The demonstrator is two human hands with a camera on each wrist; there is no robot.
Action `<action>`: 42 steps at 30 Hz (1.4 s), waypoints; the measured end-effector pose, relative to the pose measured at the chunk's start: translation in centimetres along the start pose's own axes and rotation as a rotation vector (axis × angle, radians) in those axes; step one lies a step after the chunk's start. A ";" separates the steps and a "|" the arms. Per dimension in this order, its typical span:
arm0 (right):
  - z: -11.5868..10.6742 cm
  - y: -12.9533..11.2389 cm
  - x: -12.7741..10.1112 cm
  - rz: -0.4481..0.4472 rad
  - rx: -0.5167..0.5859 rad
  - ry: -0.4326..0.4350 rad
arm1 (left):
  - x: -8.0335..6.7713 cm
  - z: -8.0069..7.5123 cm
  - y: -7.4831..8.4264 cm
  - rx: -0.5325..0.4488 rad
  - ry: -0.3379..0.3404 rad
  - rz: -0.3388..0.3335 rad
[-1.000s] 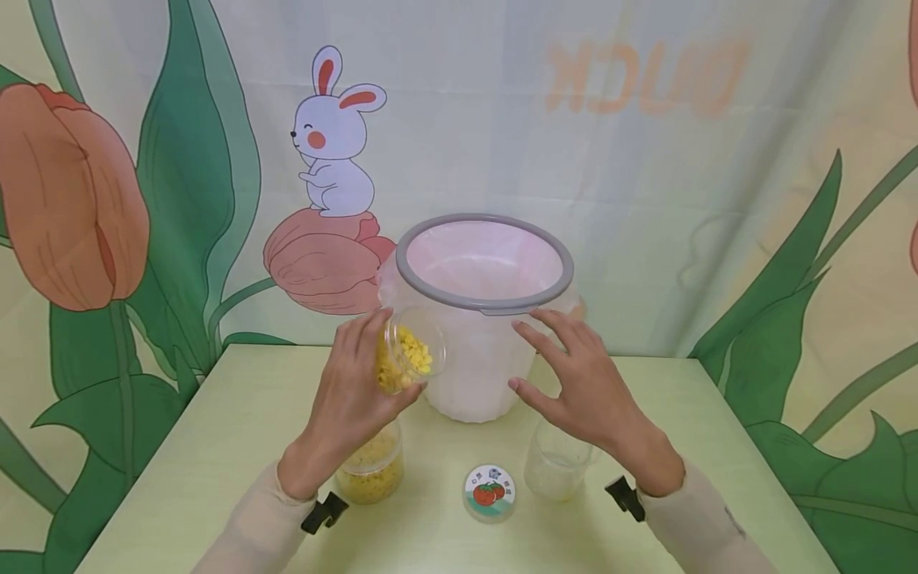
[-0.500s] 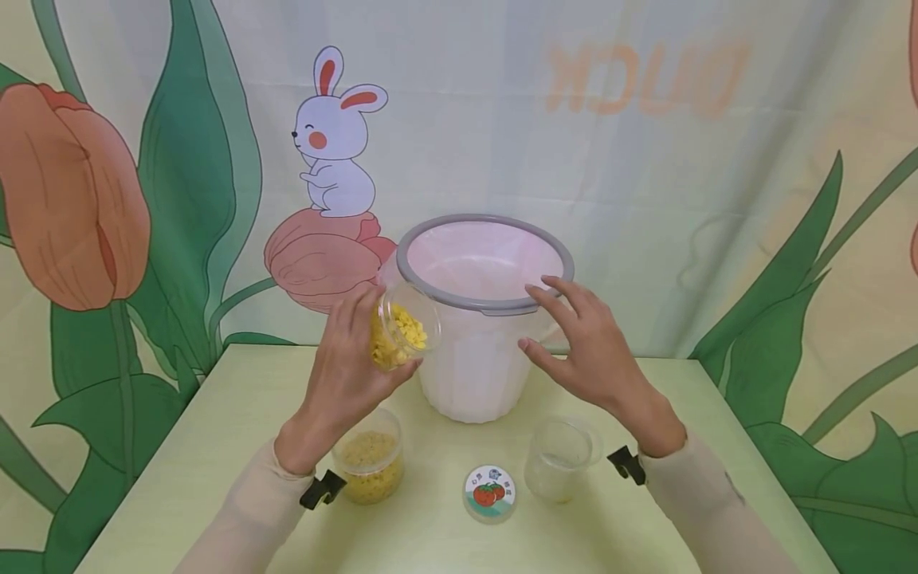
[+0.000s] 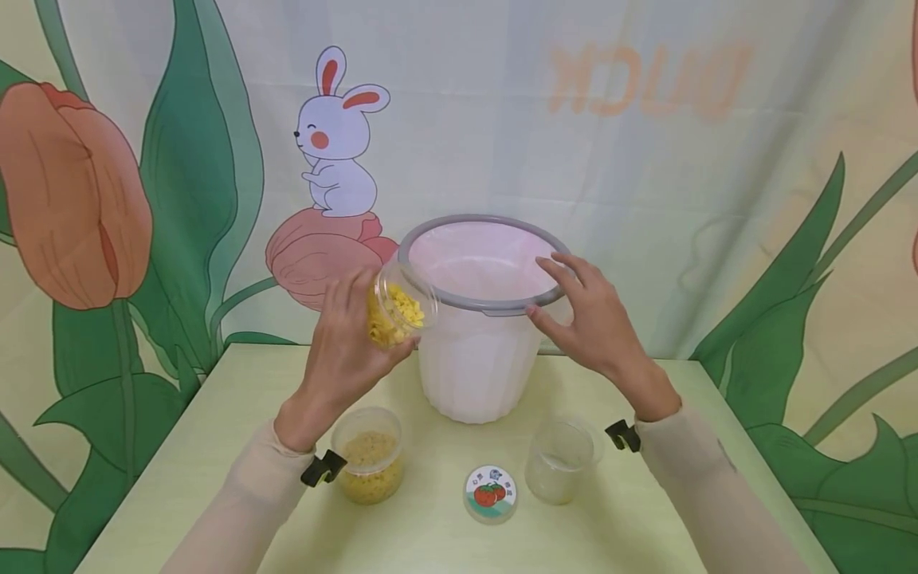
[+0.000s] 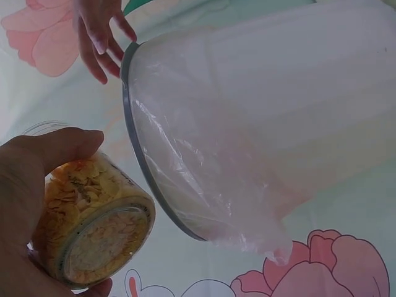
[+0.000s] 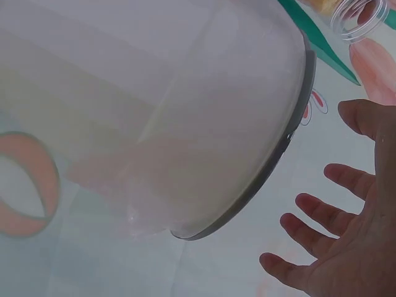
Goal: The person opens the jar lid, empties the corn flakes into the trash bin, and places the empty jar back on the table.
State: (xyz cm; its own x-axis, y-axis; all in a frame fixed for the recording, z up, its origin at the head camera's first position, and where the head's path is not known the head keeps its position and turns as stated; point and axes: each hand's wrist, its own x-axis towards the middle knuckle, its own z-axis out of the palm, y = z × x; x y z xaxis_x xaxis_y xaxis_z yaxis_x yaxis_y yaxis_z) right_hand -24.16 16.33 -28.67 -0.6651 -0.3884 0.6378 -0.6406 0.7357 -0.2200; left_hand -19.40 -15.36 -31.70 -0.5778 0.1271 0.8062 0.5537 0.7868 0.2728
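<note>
My left hand [image 3: 344, 351] grips a small clear jar of yellow pieces [image 3: 397, 307], tilted with its open mouth toward the grey rim of a white bin [image 3: 479, 367] lined with a pinkish bag. In the left wrist view the jar [image 4: 93, 226] shows its base beside the bin rim [image 4: 139, 154]. My right hand [image 3: 591, 319] hovers open at the bin's right rim, fingers spread; the right wrist view shows the fingers [image 5: 322, 216] just off the rim [image 5: 278, 161].
On the pale green table [image 3: 215, 446] stand a second open jar of yellow pieces [image 3: 369, 454], an empty clear jar [image 3: 559, 462] and a round lid with a tomato picture [image 3: 490, 492]. A cartoon backdrop hangs directly behind the bin.
My left hand has raised the jar up toward the bin's rim. My right hand rose from the bin's side to its right rim.
</note>
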 end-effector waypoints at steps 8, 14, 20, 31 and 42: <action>-0.1 1.0 1.4 0.082 0.046 -0.029 | 1.1 0.0 0.0 -0.009 0.010 0.011; -0.1 1.6 2.4 0.135 0.056 -0.040 | 1.9 0.1 -0.1 -0.016 0.038 0.041; 0.1 2.4 3.4 0.161 0.051 -0.046 | 2.5 0.2 -0.2 -0.017 0.041 0.036; 0.4 3.4 5.3 0.257 0.062 -0.077 | 3.9 0.2 -0.3 -0.008 0.057 0.045; 1.3 4.6 5.7 0.368 0.078 -0.106 | 4.7 0.4 -0.6 -0.010 0.060 0.036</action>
State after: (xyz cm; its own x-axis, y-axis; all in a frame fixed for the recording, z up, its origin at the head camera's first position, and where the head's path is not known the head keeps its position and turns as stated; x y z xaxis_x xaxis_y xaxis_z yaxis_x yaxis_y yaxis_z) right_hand -31.34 16.79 -27.00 -0.8891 -0.1646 0.4271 -0.3764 0.7937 -0.4779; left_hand -22.66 -14.98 -28.25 -0.5204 0.1189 0.8456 0.5801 0.7759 0.2479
